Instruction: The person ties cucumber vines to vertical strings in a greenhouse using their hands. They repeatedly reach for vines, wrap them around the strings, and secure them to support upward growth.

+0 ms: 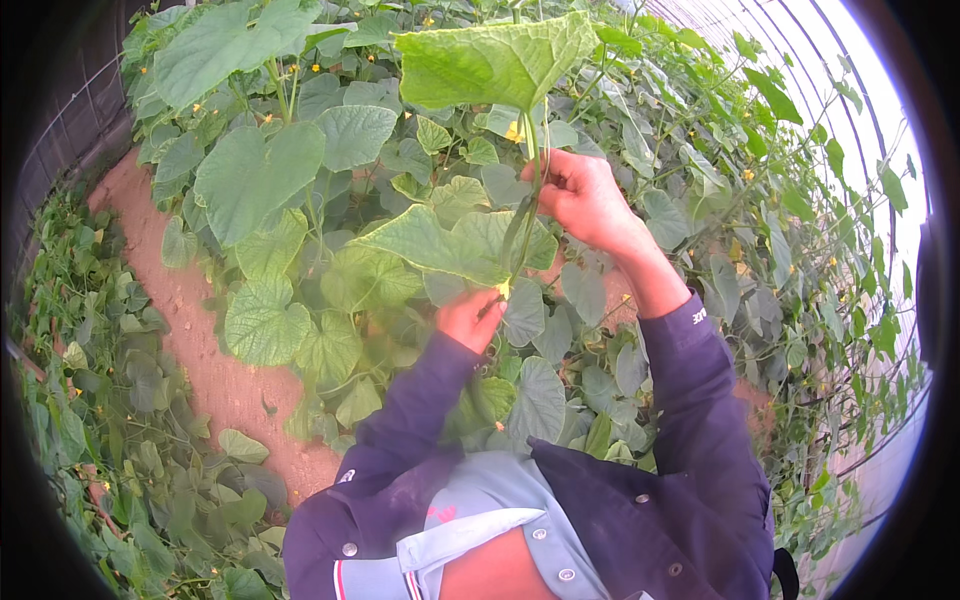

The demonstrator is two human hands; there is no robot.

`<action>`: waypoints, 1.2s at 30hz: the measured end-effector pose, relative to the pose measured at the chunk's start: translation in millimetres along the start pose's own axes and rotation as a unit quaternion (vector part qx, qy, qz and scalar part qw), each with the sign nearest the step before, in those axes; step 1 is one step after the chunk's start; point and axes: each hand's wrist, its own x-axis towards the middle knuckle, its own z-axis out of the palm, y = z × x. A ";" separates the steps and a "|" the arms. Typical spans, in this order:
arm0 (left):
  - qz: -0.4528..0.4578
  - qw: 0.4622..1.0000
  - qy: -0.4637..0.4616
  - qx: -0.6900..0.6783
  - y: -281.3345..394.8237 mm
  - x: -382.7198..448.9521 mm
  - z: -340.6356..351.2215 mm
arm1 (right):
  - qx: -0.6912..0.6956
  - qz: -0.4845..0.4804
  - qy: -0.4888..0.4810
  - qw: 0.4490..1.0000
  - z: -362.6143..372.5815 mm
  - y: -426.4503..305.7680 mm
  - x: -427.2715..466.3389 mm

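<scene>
A cucumber vine stem (534, 142) rises in front of me beside a thin string (547, 120). My right hand (585, 196) pinches this stem, and the string runs by its fingers. Lower down, my left hand (471, 316) has thumb and fingertips closed at a small yellow flower (504, 289). Just above the flower hangs a slender dark green young cucumber (514, 238), close along the stem. One broad leaf (495, 64) spreads above my right hand. Another leaf (442, 244) partly covers the space above my left hand.
Dense cucumber plants (360, 135) with yellow blossoms surround my hands. A bare soil path (217, 360) runs on the left, with a further row of plants (150, 420) beyond it. Curved greenhouse ribs (840, 52) and translucent film stand at the right.
</scene>
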 end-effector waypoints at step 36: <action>0.052 0.998 0.011 -0.017 58.2 12.9 -22.4 | -0.491 -0.298 -0.092 0.814 -75.8 -20.6 39.8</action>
